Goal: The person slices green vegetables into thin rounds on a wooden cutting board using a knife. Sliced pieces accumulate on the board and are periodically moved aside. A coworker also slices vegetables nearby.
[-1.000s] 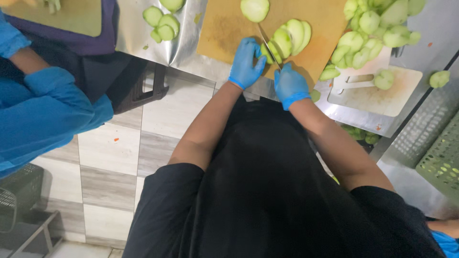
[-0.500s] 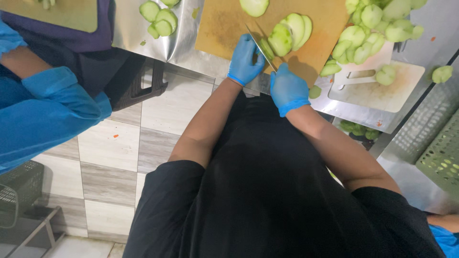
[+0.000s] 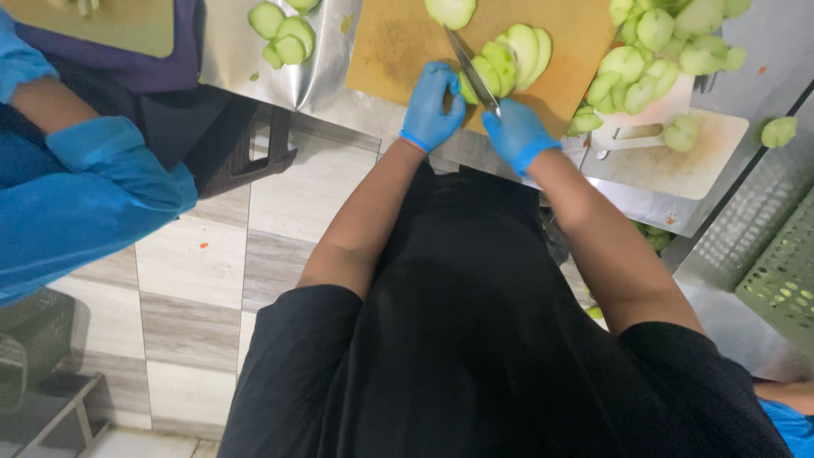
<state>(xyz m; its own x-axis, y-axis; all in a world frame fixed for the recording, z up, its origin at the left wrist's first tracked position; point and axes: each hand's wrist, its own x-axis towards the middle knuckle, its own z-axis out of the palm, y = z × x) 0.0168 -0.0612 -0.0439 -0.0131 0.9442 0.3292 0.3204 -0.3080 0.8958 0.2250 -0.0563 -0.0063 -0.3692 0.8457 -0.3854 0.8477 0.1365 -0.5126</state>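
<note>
Both my hands wear blue gloves. My right hand [image 3: 519,134] grips the handle of a knife [image 3: 471,69] whose blade lies across pale green vegetable slices [image 3: 513,53] on a brown cutting board [image 3: 398,38]. My left hand [image 3: 431,105] rests at the board's near edge, its fingers against the left side of the piece under the blade. Another green half [image 3: 450,10] lies at the board's far edge.
A heap of cut green pieces [image 3: 657,38] covers a white board [image 3: 678,161] to the right. More slices [image 3: 284,30] lie on the steel counter [image 3: 229,51] to the left. A person in blue sleeves [image 3: 76,203] stands at left. A green crate [image 3: 784,276] sits at right.
The view has shifted slightly. The knife blade has moved along the vegetable, and my left hand has stayed pressed against it.
</note>
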